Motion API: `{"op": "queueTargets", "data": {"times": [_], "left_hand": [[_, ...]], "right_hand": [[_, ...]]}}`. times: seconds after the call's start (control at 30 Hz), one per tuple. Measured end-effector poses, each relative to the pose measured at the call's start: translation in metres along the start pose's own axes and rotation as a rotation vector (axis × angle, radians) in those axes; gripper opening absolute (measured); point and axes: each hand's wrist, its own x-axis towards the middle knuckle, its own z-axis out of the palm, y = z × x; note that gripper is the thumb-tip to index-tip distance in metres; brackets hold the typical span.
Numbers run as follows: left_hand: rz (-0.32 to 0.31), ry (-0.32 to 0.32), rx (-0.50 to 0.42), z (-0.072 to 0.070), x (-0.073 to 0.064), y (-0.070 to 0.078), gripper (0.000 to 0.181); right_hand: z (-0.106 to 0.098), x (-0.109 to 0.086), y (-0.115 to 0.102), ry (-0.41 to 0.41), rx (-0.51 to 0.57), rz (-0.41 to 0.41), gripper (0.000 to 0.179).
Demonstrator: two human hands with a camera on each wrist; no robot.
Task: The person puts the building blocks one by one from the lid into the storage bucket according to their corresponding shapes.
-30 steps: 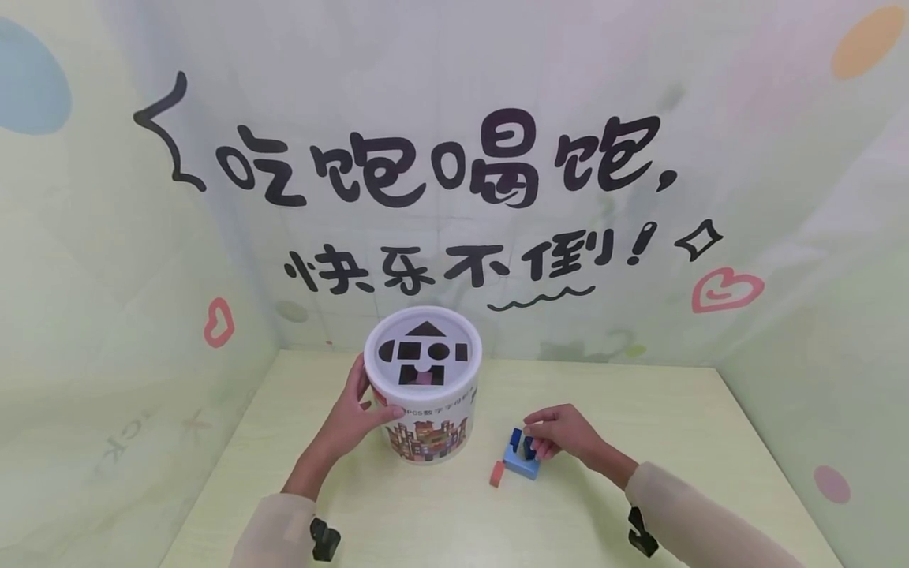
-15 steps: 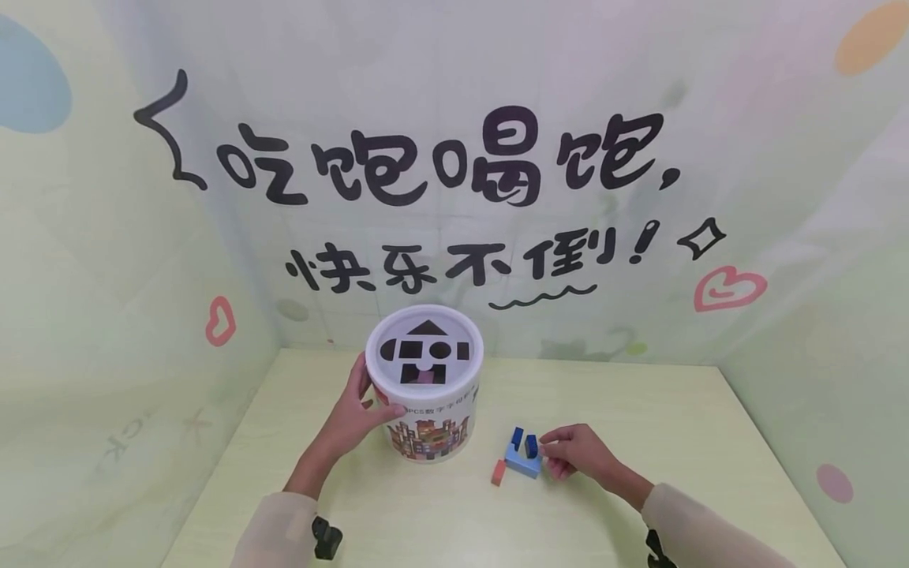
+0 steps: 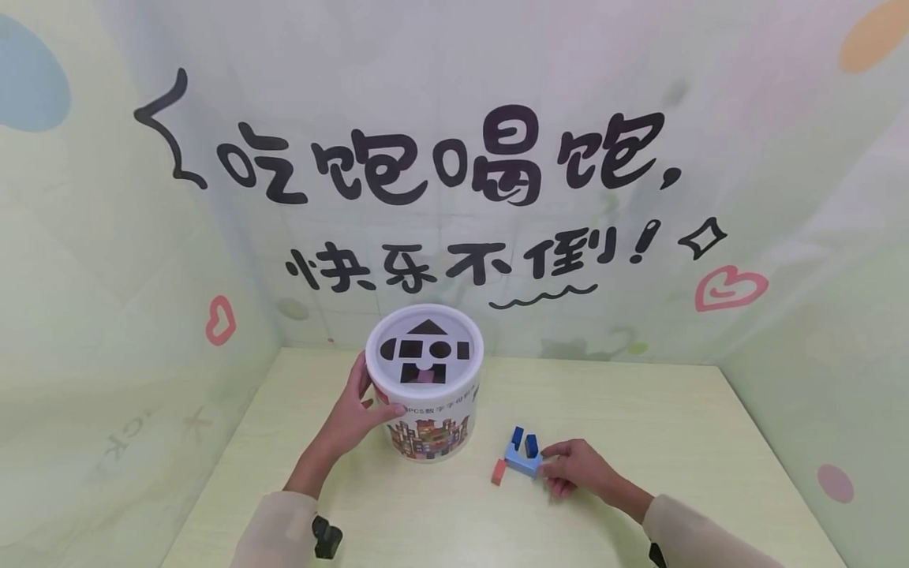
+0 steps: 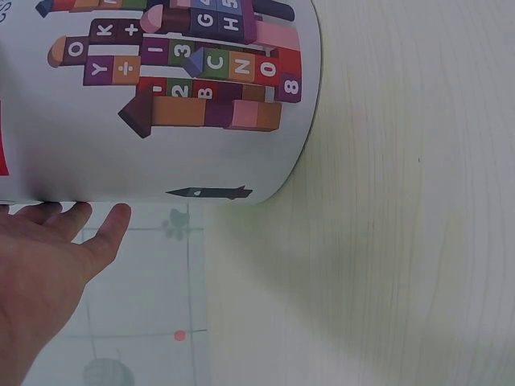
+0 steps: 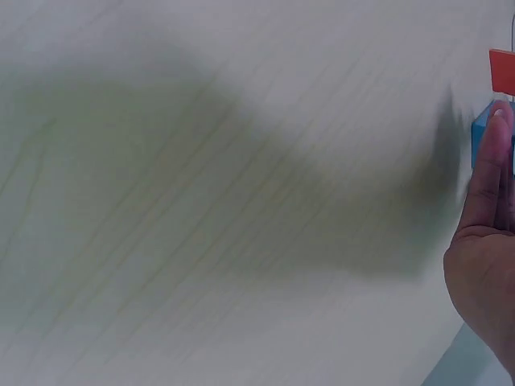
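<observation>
A white toy-block bucket (image 3: 429,430) with printed block pictures stands on the table, its lid (image 3: 387,379) pierced by shaped holes. My left hand (image 3: 348,422) holds its left side, thumb across the front and fingers round the side; in the left wrist view the fingers touch the wall. To the right, a light blue block (image 3: 521,461) lies with two dark blue blocks (image 3: 532,446) upright at it. My right hand (image 3: 578,467) pinches the light blue block's right end between thumb and fingers; the fingertips are partly hidden. A red-orange block (image 3: 499,472) sits just left of it.
The pale wooden table (image 3: 440,521) meets a printed fabric wall (image 3: 454,71) behind, with further fabric walls at both sides. A pink piece (image 3: 426,377) shows through the lid's lowest hole.
My right hand has let go of the right dark blue block, drawn back to the right, then come down to the light blue block. My left hand stays on the bucket.
</observation>
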Motion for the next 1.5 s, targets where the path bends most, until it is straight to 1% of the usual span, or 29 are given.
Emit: {"op": "queueTargets", "data": {"times": [0.2, 0.43, 0.67, 0.83, 1.0, 1.1, 1.23, 1.37, 1.5], "left_hand": [[-0.002, -0.003, 0.004, 0.000, 0.000, 0.000, 0.103], [-0.001, -0.006, 0.001, 0.000, 0.000, 0.002, 0.102], [-0.003, -0.008, 0.011, 0.001, 0.000, 0.002, 0.103], [-0.004, -0.006, 0.009, 0.001, -0.001, 0.002, 0.103], [0.001, -0.005, 0.009, 0.000, 0.000, 0.002, 0.103], [0.000, -0.005, 0.008, 0.000, -0.001, 0.003, 0.103], [-0.002, -0.004, 0.007, 0.000, -0.001, 0.003, 0.103], [0.003, -0.004, 0.011, -0.001, -0.001, 0.003, 0.103], [0.000, -0.006, 0.004, -0.001, 0.000, 0.002, 0.103]], "right_hand": [[0.007, 0.000, 0.006, -0.005, -0.017, -0.022, 0.054], [0.011, -0.001, 0.002, 0.045, -0.034, -0.025, 0.050], [0.009, -0.002, 0.003, 0.048, -0.031, -0.073, 0.049], [0.005, -0.002, 0.005, 0.043, -0.044, -0.111, 0.047], [0.000, -0.001, 0.003, 0.031, -0.037, -0.136, 0.047], [-0.003, 0.000, -0.002, 0.028, -0.013, -0.142, 0.049], [-0.010, 0.001, -0.013, 0.041, 0.007, -0.153, 0.052], [-0.018, 0.004, -0.028, 0.070, 0.002, -0.160, 0.049], [-0.026, 0.008, -0.043, 0.081, 0.019, -0.158, 0.047]]}}
